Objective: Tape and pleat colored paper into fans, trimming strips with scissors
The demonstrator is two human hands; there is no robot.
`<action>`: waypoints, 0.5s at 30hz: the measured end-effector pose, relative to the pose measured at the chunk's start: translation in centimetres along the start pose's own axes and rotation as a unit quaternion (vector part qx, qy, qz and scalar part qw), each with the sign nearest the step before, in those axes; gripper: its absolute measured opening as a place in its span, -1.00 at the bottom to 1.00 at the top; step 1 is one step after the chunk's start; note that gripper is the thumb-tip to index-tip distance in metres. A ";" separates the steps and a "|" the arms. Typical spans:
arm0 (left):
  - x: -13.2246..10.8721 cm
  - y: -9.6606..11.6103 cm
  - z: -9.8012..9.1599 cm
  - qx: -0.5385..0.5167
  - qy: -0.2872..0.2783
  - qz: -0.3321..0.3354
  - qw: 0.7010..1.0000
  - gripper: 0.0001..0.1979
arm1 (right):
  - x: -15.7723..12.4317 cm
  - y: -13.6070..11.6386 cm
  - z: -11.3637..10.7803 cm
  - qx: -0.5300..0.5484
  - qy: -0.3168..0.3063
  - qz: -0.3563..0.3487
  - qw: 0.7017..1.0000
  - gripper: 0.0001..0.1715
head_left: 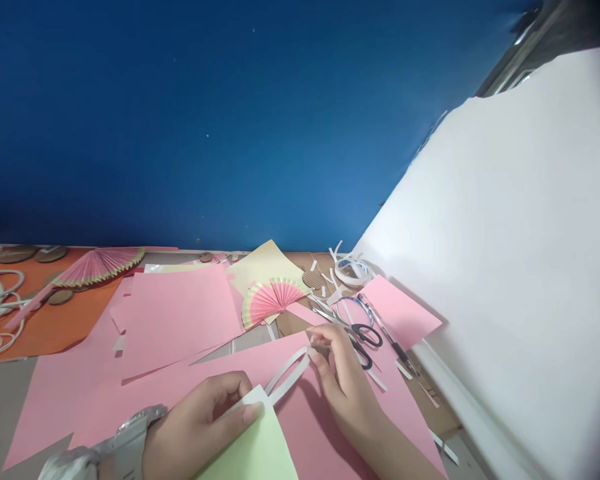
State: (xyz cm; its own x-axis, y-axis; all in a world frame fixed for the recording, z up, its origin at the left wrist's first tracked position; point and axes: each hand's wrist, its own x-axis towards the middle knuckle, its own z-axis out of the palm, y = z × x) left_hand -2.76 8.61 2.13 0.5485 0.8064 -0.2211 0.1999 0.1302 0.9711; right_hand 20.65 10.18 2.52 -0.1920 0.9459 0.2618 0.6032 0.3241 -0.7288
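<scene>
My left hand (205, 410) pinches the corner of a pale green sheet of paper (257, 447) between thumb and fingers. A thin white strip (287, 383), which looks like tape backing, loops up from that corner. Its far end sits between the thumb and fingertips of my right hand (343, 383). Beneath both hands lies pink paper (305, 413). Just beyond my right hand are black-handled scissors (366, 335), partly covered by the fingers. A pleated pink and yellow paper fan (273, 301) rests a little farther back.
A tape roll (354, 272), cardboard disc (313, 280), pen (383, 327) and white scraps lie at the right, beside a white panel (510, 220). At the left, another fan (100, 267) and a white cable (0, 307) lie on orange paper (75, 327). A blue wall (205, 120) stands behind.
</scene>
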 end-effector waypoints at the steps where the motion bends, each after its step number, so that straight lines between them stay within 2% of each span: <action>1: 0.0 0.0 0.0 -0.001 0.000 0.002 1.000 -0.59 | 0.0 -0.1 0.0 -0.008 -0.011 -0.004 1.000 -0.77; 6: 0.0 -0.2 0.1 -0.024 -0.006 0.013 1.000 -0.61 | 0.3 -0.6 0.2 0.037 -0.060 -0.013 0.997 -0.72; 10: -0.1 -0.2 0.1 -0.039 0.004 0.017 0.999 -0.62 | 0.4 -0.6 0.3 0.069 -0.043 0.006 0.997 -0.71; 15: -0.3 -0.3 0.1 -0.024 0.006 0.037 0.999 -0.65 | 0.3 -0.4 -0.1 0.033 -0.014 -0.015 0.999 -0.76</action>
State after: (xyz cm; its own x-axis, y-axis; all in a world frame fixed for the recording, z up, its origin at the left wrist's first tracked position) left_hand -2.91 8.32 1.84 0.5499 0.8222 -0.1469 0.1200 0.0963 0.9881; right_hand 20.47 10.30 2.94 -0.2313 0.9357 0.2666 0.5450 0.3516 -0.7611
